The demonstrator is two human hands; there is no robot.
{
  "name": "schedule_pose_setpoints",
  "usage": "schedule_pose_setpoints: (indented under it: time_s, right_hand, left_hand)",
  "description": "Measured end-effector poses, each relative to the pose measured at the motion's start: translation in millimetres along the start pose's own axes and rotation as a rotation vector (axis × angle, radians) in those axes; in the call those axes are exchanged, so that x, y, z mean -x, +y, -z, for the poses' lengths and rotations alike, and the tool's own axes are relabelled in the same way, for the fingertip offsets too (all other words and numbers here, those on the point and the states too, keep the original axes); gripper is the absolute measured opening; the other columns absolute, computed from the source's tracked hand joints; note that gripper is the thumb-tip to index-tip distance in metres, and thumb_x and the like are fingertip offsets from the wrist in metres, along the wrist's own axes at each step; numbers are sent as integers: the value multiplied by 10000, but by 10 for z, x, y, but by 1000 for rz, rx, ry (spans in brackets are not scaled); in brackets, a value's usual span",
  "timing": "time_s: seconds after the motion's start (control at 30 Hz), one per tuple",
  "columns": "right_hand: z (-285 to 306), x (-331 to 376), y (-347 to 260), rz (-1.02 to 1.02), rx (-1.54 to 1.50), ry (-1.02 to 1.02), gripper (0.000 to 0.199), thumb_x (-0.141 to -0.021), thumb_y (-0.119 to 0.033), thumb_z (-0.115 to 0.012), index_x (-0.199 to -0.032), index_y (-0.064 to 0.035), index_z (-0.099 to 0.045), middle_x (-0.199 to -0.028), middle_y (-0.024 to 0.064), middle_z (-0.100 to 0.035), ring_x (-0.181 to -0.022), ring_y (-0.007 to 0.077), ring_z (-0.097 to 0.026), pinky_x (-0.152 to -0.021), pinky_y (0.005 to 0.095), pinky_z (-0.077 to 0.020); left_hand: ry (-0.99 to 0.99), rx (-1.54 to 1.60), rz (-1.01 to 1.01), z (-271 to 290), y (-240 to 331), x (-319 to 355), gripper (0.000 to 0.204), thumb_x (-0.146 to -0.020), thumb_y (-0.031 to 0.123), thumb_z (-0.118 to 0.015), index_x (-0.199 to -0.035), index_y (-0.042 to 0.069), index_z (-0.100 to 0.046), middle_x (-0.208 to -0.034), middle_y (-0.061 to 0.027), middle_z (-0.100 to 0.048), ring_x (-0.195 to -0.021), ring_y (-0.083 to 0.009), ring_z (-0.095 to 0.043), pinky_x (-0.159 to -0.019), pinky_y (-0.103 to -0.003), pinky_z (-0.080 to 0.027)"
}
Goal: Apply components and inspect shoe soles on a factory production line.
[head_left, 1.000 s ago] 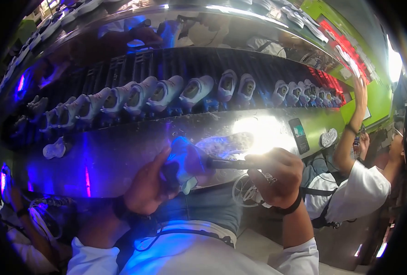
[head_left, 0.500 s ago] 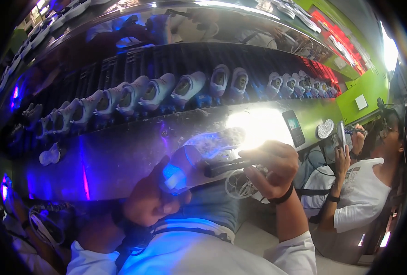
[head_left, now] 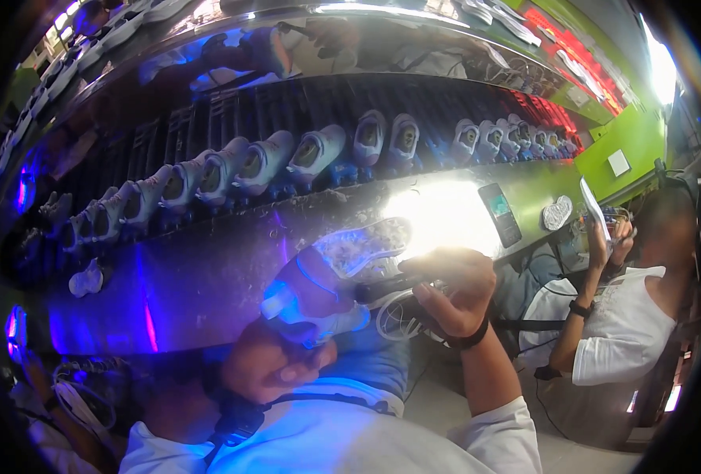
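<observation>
A shoe upper [head_left: 311,272] is tilted over the near edge of the metal bench, its rough pale underside facing up and away from me. Blue light falls across it. My left hand [head_left: 275,365] is closed round its near end; some of the fingers are hidden by the shoe. In my right hand [head_left: 454,288] is a slim black hand tool [head_left: 382,290], gripped between thumb and fingers, its front end close beside the shoe's underside. I cannot make out whether they touch. A loop of pale cord [head_left: 394,316] hangs below the tool.
Beyond the bench [head_left: 200,276] several shoes [head_left: 316,148] stand in a row on a dark conveyor. A keypad phone [head_left: 499,213] and a white shoe-shaped piece [head_left: 557,213] lie at right; another pale piece [head_left: 86,278] lies at left. A co-worker [head_left: 627,316] sits at right, holding a sole.
The shoe has turned and tipped, showing more of its side. My left hand has shifted slightly right and down, my right hand slightly left. The co-worker's hands have moved slightly.
</observation>
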State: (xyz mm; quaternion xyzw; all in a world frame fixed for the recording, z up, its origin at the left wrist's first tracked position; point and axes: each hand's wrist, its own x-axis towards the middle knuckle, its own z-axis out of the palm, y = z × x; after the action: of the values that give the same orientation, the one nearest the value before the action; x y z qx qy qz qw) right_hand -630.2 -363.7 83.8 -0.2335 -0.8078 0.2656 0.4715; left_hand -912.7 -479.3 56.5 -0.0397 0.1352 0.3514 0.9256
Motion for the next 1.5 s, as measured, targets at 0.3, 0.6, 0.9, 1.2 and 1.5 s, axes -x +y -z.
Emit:
schedule_pose_setpoints:
  time_s: [0.3, 0.6, 0.9, 1.2, 1.5]
  right_hand:
    - [-78, 352, 114, -188, -76, 56, 234, -817, -107, -773, -1005, 30, -794, -779, 128, -724, -618, 191, -660, -579, 289, -495]
    - [43, 518, 50, -576, 5, 112, 162, -910, -90, -787, -977, 57, -772, -743, 139, -719, -624, 166, -667, -589, 285, -491]
    - [538, 850, -58, -822, -125, 593, 325, -1021, -224, -663, -970, 75, -781, -705, 24, -671, -645, 67, -548, -572, 248, -376]
    - [632, 928, -312, -1001, -124, 762, 262, -1045, -206, -663, -1047, 33, -770, -740, -16, -649, -640, 54, -519, -580, 227, -392]
    - [632, 1044, -142, -1112, -111, 770, 233, -1047, -184, -671, -1095, 18, -776, -738, -17, -657, -645, 43, -531, -569, 218, -407]
  left_hand:
    - [-15, 167, 96, 116, 3, -42, 598, -1049, 489, -456, -1190, -85, -547, -929, -237, -577, -548, -204, -508, -470, -301, -406]
    - [62, -462, -58, 74, 278, -469, 459, -1116, 356, -464, -1415, 12, -521, -1058, -152, -692, -776, -206, -674, -644, -297, -580]
    - [245, -1010, -243, -454, 1306, -2389, 819, -1009, 226, -715, -1665, 35, -264, -1108, -11, -717, -943, -85, -699, -797, -280, -585]
    - [608, -2369, -569, -698, 2073, -4840, 785, -762, 518, -756, -1368, 32, -644, -1419, -257, -629, -1305, -402, -616, -1094, -445, -503]
    - [546, -2274, -642, -576, 2167, -5128, 568, -896, 488, -647, -1215, 26, -734, -1238, -251, -724, -1165, -409, -690, -1003, -497, -534]
